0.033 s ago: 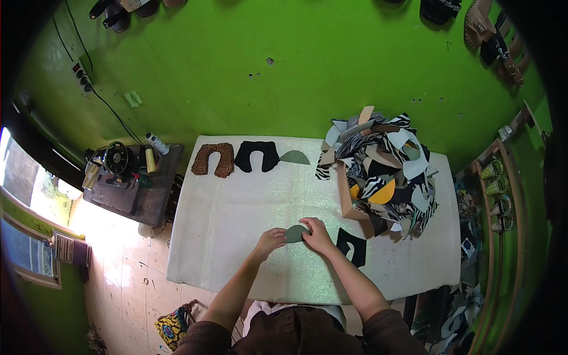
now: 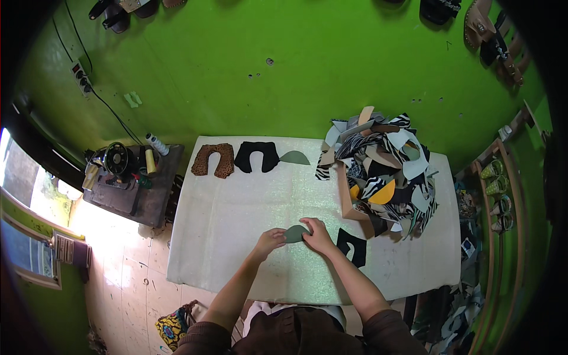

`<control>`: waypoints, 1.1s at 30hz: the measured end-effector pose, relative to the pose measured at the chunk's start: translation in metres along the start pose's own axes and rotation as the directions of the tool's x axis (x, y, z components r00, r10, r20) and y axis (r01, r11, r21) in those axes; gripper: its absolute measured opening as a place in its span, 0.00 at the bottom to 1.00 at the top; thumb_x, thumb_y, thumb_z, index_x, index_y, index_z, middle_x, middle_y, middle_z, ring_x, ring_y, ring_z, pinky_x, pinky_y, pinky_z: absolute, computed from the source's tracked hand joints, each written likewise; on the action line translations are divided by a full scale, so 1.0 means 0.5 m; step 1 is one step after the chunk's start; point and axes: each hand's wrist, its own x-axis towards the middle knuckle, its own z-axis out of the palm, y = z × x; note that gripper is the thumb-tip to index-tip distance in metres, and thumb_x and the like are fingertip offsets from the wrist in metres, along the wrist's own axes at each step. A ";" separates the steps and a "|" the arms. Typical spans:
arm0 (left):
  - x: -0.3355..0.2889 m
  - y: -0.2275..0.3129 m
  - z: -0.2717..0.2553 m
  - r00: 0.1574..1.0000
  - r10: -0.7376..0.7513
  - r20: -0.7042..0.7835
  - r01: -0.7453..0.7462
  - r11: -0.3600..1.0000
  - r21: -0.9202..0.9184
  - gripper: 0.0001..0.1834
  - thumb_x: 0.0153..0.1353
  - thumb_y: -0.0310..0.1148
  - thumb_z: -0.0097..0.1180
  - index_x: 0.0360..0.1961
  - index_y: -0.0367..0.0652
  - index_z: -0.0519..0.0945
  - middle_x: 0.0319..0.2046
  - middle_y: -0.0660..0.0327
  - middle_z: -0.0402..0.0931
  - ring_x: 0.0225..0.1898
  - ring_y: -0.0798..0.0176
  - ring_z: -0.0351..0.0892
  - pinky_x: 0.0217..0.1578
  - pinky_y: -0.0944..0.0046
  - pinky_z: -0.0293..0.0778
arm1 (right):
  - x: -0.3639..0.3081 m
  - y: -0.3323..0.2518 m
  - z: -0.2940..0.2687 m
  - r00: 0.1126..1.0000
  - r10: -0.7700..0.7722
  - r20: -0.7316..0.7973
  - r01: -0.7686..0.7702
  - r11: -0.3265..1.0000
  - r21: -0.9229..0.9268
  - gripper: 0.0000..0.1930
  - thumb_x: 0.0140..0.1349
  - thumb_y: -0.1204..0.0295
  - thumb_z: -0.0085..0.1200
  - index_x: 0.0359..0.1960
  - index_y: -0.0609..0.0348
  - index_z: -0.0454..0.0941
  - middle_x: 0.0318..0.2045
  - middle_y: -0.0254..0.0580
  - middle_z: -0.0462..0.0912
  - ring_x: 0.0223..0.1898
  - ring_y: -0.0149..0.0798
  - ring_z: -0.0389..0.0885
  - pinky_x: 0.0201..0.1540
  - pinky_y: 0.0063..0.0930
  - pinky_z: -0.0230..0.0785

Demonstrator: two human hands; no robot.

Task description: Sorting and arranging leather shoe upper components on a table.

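Observation:
Between my hands, over the near middle of the white-covered table (image 2: 236, 207), is a green half-round cut piece (image 2: 294, 234). My left hand (image 2: 272, 241) closes on its left end. My right hand (image 2: 318, 235) grips its right side, thumb and fingers at the edge. Just right of my right hand lies a black curved cut piece (image 2: 352, 247). Along the table's far edge lie a leopard-print U-shaped piece (image 2: 204, 160), a black U-shaped piece (image 2: 244, 157) and another green half-round piece (image 2: 296, 157).
A cardboard box (image 2: 350, 201) heaped with mixed scraps (image 2: 384, 157) stands at the right of the table. To the left is a sewing machine (image 2: 116, 158) on a dark stand, with thread cones (image 2: 156, 144). A wooden shoe rack (image 2: 518, 236) stands at the far right, and a green wall behind.

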 end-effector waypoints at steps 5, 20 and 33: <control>0.006 0.025 -0.004 1.000 0.007 0.027 -0.008 0.998 0.056 0.14 0.58 0.26 0.50 0.46 0.35 0.71 0.40 0.61 0.73 0.42 0.69 0.73 0.45 0.71 0.72 | 0.008 0.037 0.005 0.997 -0.015 0.073 -0.012 0.931 0.364 0.18 0.48 0.78 0.52 0.45 0.57 0.71 0.37 0.40 0.74 0.36 0.31 0.72 0.39 0.21 0.65; 0.078 0.104 -0.042 0.984 0.086 -0.155 -0.057 0.981 0.187 0.12 0.57 0.24 0.51 0.41 0.30 0.70 0.30 0.59 0.72 0.31 0.68 0.75 0.35 0.71 0.76 | 0.093 0.004 0.017 0.967 0.253 0.012 -0.249 0.942 0.226 0.10 0.60 0.70 0.46 0.40 0.58 0.73 0.26 0.48 0.78 0.28 0.41 0.77 0.32 0.30 0.68; 0.265 0.299 -0.010 0.824 0.546 -0.151 -0.184 0.510 0.840 0.09 0.54 0.32 0.53 0.35 0.39 0.74 0.29 0.57 0.76 0.32 0.54 0.77 0.33 0.61 0.72 | 0.315 0.013 -0.037 0.960 0.008 -0.279 -0.080 0.966 -0.248 0.07 0.53 0.75 0.46 0.34 0.52 0.72 0.29 0.43 0.74 0.31 0.47 0.76 0.31 0.38 0.68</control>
